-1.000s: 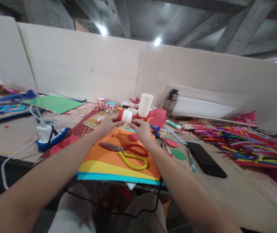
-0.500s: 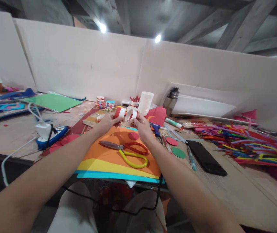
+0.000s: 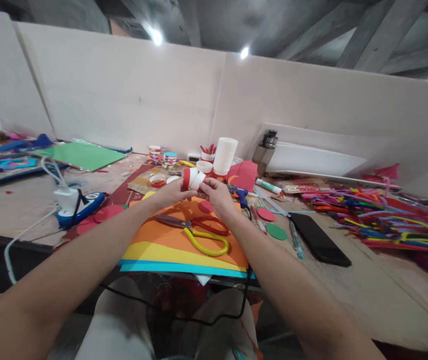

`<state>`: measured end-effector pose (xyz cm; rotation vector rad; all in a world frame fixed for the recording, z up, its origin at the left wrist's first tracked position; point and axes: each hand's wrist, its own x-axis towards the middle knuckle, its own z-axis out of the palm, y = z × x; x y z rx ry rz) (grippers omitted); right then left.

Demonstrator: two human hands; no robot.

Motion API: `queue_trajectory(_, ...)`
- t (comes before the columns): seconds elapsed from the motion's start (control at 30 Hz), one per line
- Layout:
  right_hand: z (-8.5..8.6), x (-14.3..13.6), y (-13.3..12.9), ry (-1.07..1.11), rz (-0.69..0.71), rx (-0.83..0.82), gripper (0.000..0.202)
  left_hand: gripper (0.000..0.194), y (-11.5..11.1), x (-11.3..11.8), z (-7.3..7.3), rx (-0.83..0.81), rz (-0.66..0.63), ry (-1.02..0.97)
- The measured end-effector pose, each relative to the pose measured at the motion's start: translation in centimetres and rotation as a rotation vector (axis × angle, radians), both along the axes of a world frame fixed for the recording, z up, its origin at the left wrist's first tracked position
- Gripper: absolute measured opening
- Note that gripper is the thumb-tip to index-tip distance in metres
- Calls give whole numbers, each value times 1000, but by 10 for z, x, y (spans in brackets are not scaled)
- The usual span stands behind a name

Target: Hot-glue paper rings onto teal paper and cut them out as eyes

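Note:
Over the paper stack, my left hand (image 3: 172,194) grips a short red-and-white paper cup piece (image 3: 188,177). My right hand (image 3: 217,196) holds a white paper ring (image 3: 198,181), tilted against the cup piece's white end. Whether the ring slips over it or only touches it, I cannot tell. Below both hands, scissors (image 3: 207,248) with one red and one yellow handle lie on orange paper (image 3: 146,234). A red paper disc (image 3: 205,206) shows just under my right hand.
Behind stand a stack of white paper cups (image 3: 225,155) and small decorated cups (image 3: 169,159). A blue glue gun (image 3: 241,194), a green paper disc (image 3: 276,231) and a black phone (image 3: 319,239) lie to the right, before piled pipe cleaners (image 3: 382,215). A blue device (image 3: 81,212) sits left.
The white ring has come against the red-and-white cup piece and turned, so its opening no longer faces me. A red-rimmed ring on the table left of my hands now shows clearly.

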<state>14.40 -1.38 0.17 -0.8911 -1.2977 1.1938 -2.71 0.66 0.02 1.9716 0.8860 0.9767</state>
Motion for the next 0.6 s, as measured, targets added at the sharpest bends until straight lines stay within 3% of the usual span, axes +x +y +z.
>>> queue_trajectory(0.2, -5, 2, 1, -220, -82, -4, 22, 34, 4, -5, -5, 208, 171, 281)
queue_trajectory(0.3, -2, 1, -1, -218, -49, -21, 26, 27, 1, -7, -3, 222, 140, 272)
queue_trajectory(0.43, 8, 6, -1, -245, 19, 68, 35, 25, -7, -7, 6, -22, 4, -23)
queue_trajectory(0.53, 12, 11, 2, -263, -85, 158, 39, 26, -11, -9, 13, -163, -52, -292)
queue_trajectory(0.6, 12, 12, 3, -244, -103, 157, 42, 26, -13, -10, 15, -234, -102, -344)
